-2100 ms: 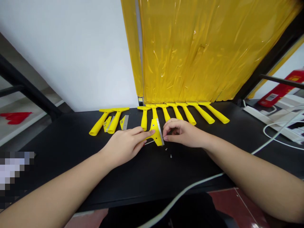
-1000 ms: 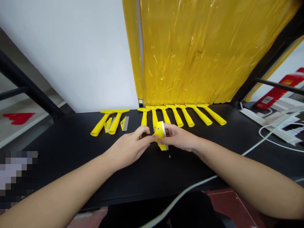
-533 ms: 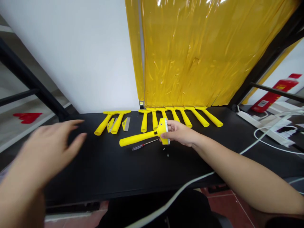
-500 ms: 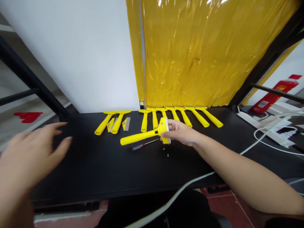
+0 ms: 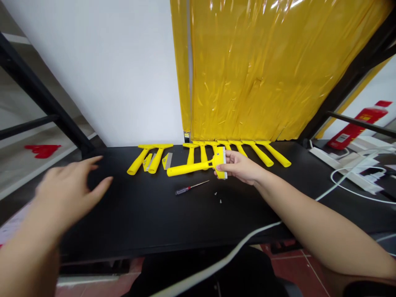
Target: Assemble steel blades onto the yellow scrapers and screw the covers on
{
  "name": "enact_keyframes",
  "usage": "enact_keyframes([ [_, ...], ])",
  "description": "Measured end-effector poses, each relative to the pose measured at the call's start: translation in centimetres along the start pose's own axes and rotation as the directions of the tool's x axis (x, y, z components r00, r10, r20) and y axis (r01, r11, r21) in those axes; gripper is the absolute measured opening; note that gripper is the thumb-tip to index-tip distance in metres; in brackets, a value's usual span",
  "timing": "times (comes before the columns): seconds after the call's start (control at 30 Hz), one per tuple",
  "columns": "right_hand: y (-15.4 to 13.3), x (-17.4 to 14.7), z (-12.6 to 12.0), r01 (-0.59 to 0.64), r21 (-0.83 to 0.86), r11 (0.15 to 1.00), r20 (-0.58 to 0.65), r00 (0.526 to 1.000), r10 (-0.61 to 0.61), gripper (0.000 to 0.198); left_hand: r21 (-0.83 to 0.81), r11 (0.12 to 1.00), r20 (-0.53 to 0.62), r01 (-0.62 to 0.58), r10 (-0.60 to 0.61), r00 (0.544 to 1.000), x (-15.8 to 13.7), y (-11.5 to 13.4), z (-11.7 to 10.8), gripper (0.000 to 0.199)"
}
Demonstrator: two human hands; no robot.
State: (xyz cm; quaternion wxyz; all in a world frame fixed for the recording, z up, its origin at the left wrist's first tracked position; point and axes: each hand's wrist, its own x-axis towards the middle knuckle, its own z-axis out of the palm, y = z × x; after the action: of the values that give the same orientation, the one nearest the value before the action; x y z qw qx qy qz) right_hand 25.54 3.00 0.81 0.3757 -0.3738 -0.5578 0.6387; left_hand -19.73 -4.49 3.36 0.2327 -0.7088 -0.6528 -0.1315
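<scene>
My right hand grips a yellow scraper by its head, fingers on the metal-edged end, the handle pointing left above the black tabletop. Over the table's left side my left hand hovers with thumb and fingers apart, holding nothing. Below the scraper lie a screwdriver with a clear handle and two small screws. Left of it are two yellow handles and two yellow head pieces with metal blades. Behind my right hand several more yellow handles stand in a row, partly covered.
A pale cable runs across the front edge to a power strip at the right. Beyond it lies a red bottle. Yellow film and a white panel back the table, between black frame posts.
The scraper in my right hand has moved slightly up and right, clear of the screwdriver. My left hand has come right, further over the table, still spread.
</scene>
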Motion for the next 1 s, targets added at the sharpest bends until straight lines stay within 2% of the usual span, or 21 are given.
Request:
enact_keyframes([
  [0.03, 0.1, 0.1, 0.0, -0.001, 0.003, 1.0, -0.002, 1.0, 0.001, 0.04, -0.025, 0.998, -0.029, -0.064, 0.063, 0.998, 1.0, 2.7, -0.7, 0.052],
  [0.1, 0.3, 0.2, 0.0, 0.002, 0.012, 1.0, 0.001, 1.0, -0.002, 0.04, -0.156, 0.951, -0.013, -0.265, 0.267, 0.964, 2.9, 8.0, -1.9, 0.045],
  [0.2, 0.6, 0.3, 0.0, 0.012, 0.021, 1.0, 0.024, 1.0, -0.012, 0.04, -0.271, 0.826, -0.082, -0.495, 0.492, 0.867, 5.2, 14.2, -2.5, 0.046],
  [0.27, 0.8, 0.4, 0.2, 0.021, 0.031, 0.999, 0.04, 0.999, -0.022, 0.044, -0.305, 0.77, -0.072, -0.561, 0.569, 0.819, 6.3, 17.0, -1.9, 0.049],
  [0.37, 1.0, 0.4, 0.3, 0.032, 0.051, 0.998, 0.063, 0.997, -0.035, 0.051, -0.333, 0.704, -0.076, -0.627, 0.643, 0.762, 7.0, 19.5, 0.1, 0.053],
  [0.47, 1.2, 0.4, 0.5, 0.04, 0.043, 0.998, 0.077, 0.996, -0.043, 0.051, -0.34, 0.649, -0.179, -0.681, 0.666, 0.724, 6.8, 20.6, 2.2, 0.035],
  [0.6, 1.6, 0.6, 0.7, 0.038, 0.011, 0.999, 0.084, 0.996, -0.039, 0.05, -0.299, 0.621, -0.286, -0.724, 0.666, 0.689, 6.1, 20.4, 3.8, 0.035],
  [0.9, 2.2, 0.8, 0.9, 0.051, 0.044, 0.998, 0.191, 0.98, -0.058, 0.045, -0.307, 0.486, -0.336, -0.818, 0.749, 0.571, 6.2, 19.3, 4.3, 0.034],
  [1.0, 2.5, 0.9, 0.7, 0.045, 0.047, 0.998, 0.205, 0.977, -0.054, 0.045, -0.339, 0.462, -0.343, -0.82, 0.751, 0.565, 6.2, 19.2, 4.5, 0.038],
])
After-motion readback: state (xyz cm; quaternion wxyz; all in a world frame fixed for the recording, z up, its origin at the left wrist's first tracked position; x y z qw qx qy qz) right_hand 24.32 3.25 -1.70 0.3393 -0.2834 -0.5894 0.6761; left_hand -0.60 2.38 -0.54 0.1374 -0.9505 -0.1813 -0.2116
